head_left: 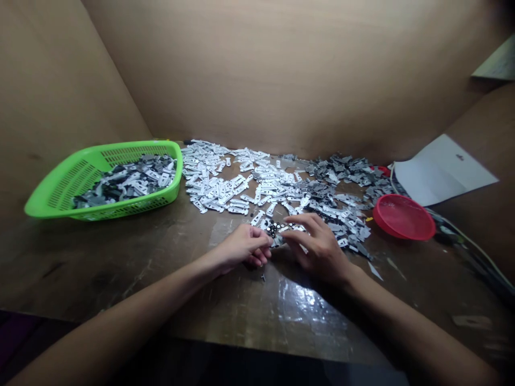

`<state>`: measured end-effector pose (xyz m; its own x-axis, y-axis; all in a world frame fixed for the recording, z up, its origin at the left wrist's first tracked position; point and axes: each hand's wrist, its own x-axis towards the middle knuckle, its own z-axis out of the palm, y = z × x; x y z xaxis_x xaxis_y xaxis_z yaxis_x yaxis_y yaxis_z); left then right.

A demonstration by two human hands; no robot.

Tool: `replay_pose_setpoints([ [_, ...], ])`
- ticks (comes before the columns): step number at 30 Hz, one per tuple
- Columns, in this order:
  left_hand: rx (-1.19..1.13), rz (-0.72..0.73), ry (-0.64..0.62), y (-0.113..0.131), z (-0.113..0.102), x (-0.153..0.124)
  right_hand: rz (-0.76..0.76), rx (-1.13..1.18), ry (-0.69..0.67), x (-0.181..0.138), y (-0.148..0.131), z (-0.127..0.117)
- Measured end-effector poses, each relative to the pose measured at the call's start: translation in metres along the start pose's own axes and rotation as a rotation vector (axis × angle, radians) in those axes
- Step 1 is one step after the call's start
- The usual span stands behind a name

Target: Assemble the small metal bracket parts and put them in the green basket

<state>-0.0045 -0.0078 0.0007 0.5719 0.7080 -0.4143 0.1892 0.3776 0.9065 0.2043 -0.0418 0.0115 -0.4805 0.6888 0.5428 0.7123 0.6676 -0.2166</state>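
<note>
My left hand (247, 247) is closed in a pinch just above the table; whatever lies between its fingertips is too small to make out. To its right, my right hand (317, 244) has its fingers apart and curved, with the fingertips over small black and white round pieces (273, 228). Beyond both hands lie many flat white metal pieces (219, 193) with slots. Grey blade-like pieces (341, 171) are heaped behind my right hand. A tiny metal pin or screw (263, 277) lies on the table below my left hand.
A green plastic basket (52, 206) with assembled-looking white, grey and black pieces stands at the left. A red bowl (404, 217) sits at the right, near a white card (442, 166) and a cable (475, 241). Wooden panels (281, 69) enclose the table (225, 316).
</note>
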Motion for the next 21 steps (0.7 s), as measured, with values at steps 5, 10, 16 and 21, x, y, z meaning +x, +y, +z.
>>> replay_pose_setpoints([
  [5,0.01,-0.046,0.007,0.006,0.002,-0.002,0.254,-0.127,0.076,-0.002,0.062,-0.007],
  [10,0.018,-0.065,0.01,0.009,0.004,-0.003,0.289,-0.092,0.061,-0.002,0.094,-0.002],
  [16,0.039,-0.04,0.011,0.006,0.005,-0.001,0.121,-0.047,-0.117,0.008,0.061,0.016],
  [21,0.049,-0.033,0.012,0.006,0.004,-0.002,0.226,-0.109,-0.098,0.004,0.06,0.012],
])
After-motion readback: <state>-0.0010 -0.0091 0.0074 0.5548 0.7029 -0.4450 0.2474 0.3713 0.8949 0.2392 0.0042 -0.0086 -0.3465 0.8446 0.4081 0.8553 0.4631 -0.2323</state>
